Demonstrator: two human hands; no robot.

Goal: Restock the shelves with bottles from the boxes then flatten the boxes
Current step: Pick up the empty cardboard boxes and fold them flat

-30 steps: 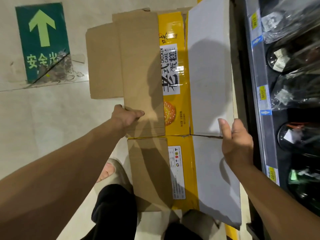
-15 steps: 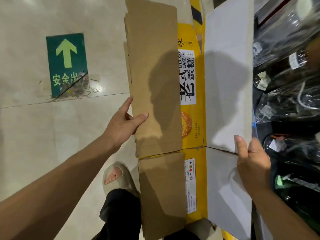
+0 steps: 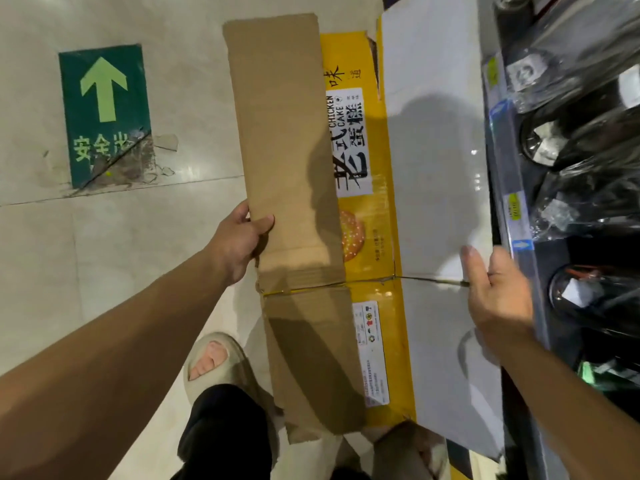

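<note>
The cardboard box is opened out nearly flat and held above the floor, its length running away from the viewer. The middle panel is yellow, with a white label reading CHICKEN CAKE and a picture of a round cake. A brown flap folds over its left side and a pale grey flap spreads right. A crease crosses it midway. The shelf rail runs just beside the grey flap

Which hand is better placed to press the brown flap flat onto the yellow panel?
Left, probably: the left hand grips the edge of the brown flap, while the right hand holds the white panel beside the shelf.
</note>
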